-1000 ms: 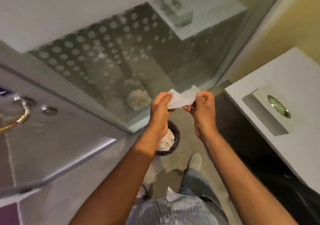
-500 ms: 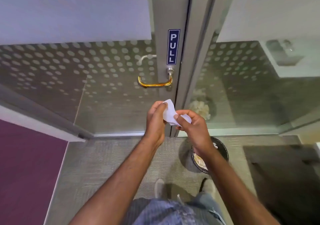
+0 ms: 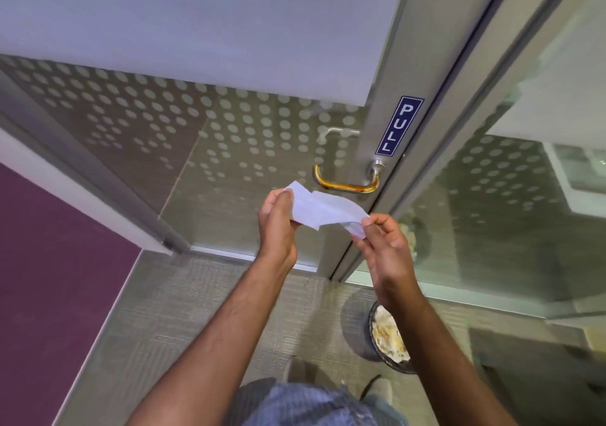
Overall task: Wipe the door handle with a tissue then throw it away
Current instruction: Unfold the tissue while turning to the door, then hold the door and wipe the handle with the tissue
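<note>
Here both hands, left hand [image 3: 276,225] and right hand [image 3: 384,249], pinch opposite ends of a white tissue [image 3: 323,210] just below the door handle [image 3: 345,181], seemingly clear of it.

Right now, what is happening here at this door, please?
A person stands at a glass door and holds a white tissue stretched between both hands, the left hand at one end and the right hand at the other. The tissue is just below the golden door handle, not touching it, so the wiping has not begun. A bin full of used paper stands on the floor to the right.
</note>
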